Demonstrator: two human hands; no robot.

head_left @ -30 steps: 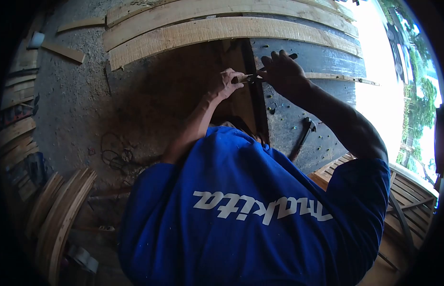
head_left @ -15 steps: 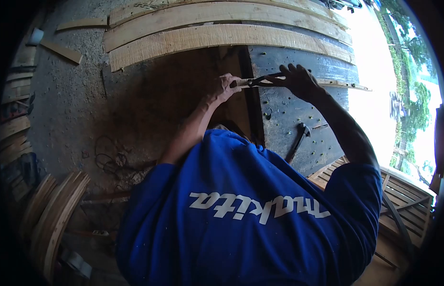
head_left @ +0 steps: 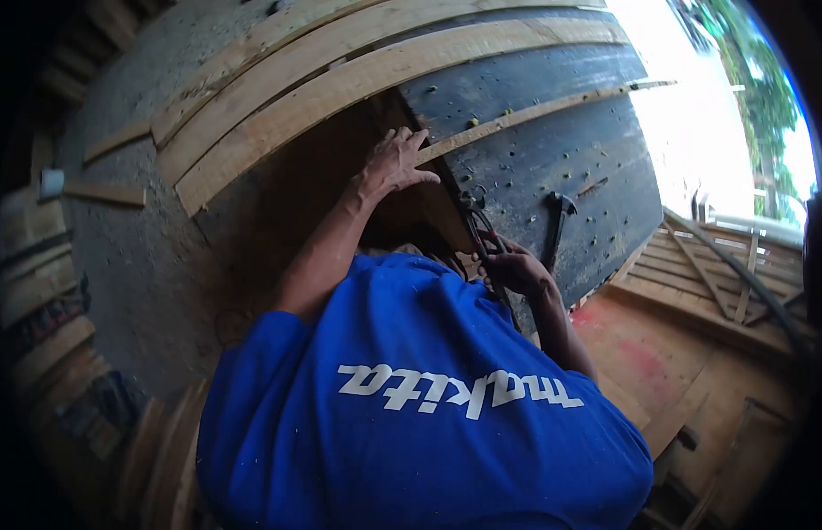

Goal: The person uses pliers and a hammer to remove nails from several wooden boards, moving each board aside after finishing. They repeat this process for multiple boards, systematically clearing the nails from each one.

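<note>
My right hand (head_left: 518, 268) is closed around the handles of a pair of dark pincers (head_left: 479, 217), near the edge of the dark board. The jaws point away from me. My left hand (head_left: 393, 162) has its fingers and thumb apart, close to the near end of a narrow wooden strip (head_left: 539, 111). Whether its fingertips touch the strip is hard to tell. The strip lies slantwise across the dark board (head_left: 526, 163), which is dotted with small yellowish bits. To the right of the pincers, a hammer (head_left: 558, 228) rests on the board.
Long curved planks (head_left: 376, 75) lie side by side beyond my hands. Short wood offcuts (head_left: 106, 193) are on the dusty floor at left, with stacked timber (head_left: 45, 287) along the side. A slatted wooden frame (head_left: 720, 283) stands at right.
The pincers have come away from the strip's end and moved down towards my body in my right hand. My left hand has let go of the strip and opened. The view has tilted.
</note>
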